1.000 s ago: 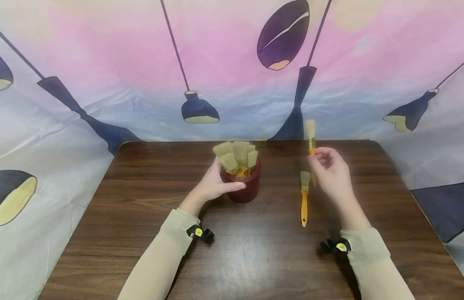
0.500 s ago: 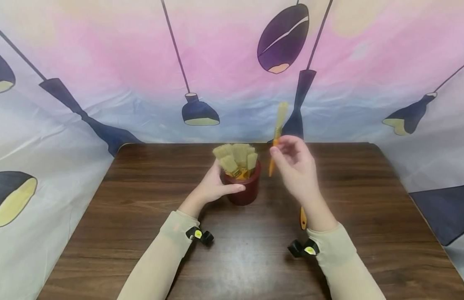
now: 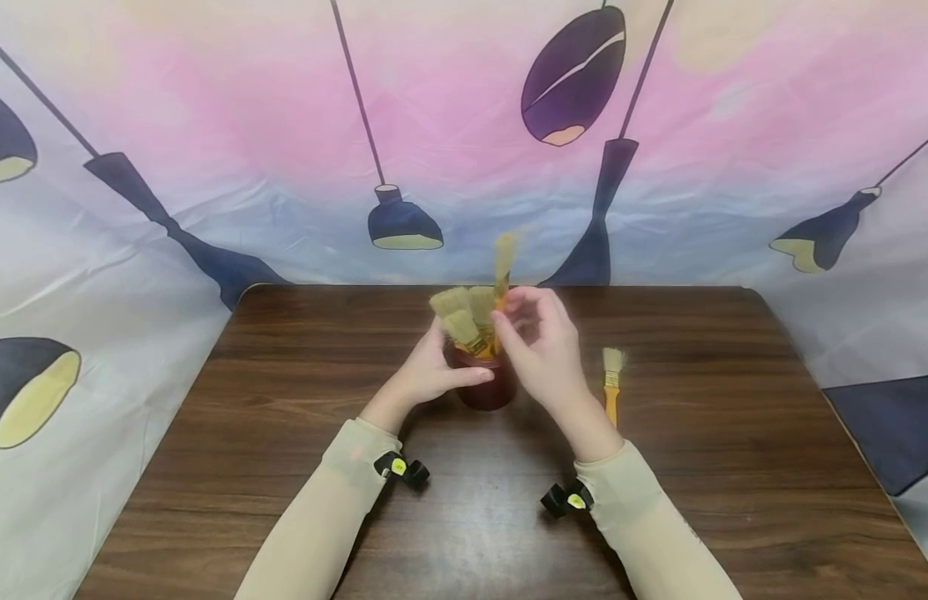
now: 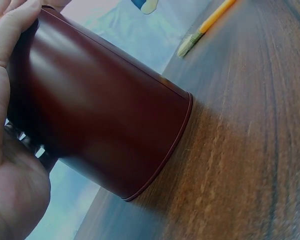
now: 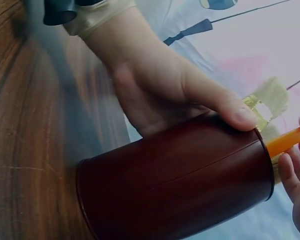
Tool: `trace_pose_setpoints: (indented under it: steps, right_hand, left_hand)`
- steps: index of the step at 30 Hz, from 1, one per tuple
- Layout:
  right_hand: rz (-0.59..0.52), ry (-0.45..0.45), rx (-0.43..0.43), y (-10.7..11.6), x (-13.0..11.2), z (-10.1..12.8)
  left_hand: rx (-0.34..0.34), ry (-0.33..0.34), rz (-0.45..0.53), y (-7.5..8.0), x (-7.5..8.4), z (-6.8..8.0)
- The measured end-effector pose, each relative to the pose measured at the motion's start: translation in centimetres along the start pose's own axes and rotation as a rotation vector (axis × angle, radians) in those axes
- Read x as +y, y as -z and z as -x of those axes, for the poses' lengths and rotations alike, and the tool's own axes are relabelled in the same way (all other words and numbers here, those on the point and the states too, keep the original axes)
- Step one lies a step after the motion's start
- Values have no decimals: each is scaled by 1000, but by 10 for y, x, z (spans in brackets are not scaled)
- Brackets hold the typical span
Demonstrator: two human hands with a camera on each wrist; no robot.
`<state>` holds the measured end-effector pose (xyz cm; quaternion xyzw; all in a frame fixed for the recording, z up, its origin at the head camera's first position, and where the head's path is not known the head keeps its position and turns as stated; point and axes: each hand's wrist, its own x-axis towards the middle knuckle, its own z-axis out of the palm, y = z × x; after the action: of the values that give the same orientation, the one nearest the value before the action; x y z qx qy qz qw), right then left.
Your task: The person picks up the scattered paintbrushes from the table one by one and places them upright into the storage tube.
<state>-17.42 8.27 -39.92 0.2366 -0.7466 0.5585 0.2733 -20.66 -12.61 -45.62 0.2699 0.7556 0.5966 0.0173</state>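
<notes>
paintbrush [image 3: 501, 283], light and stiff, pinched at its orange handle by the right hand [image 3: 539, 350] over the red cup [image 3: 488, 385] near the desk's far edge, left hand [image 3: 426, 375] gripping that cup.

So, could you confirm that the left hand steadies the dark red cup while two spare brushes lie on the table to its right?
Not quite: only one spare brush lies there, as the head view shows. The left hand does steady the dark red cup on the table.

A dark wooden table [image 3: 284, 433] carries a maroon cup [image 3: 488, 390] and one loose brush [image 3: 611, 382] (orange-handled).
</notes>
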Motion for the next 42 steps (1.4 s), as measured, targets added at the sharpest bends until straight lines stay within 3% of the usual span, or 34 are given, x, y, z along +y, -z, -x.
trace_pose_setpoints:
  steps: [11,18,28,42]
  right_hand:
    - [203,64,-95,2,4,10]
    - [211,92,-73,11,1,8]
    - [213,90,-107,21,2,6]
    - [267,-14,-82,61,4,6]
  left_hand:
    - [7,-11,-4,1,-1,1]
    - [-7,-28,-6,2,-2,-1]
    - [7,-9,-26,2,-2,0]
    - [13,2,-4,1,0,0]
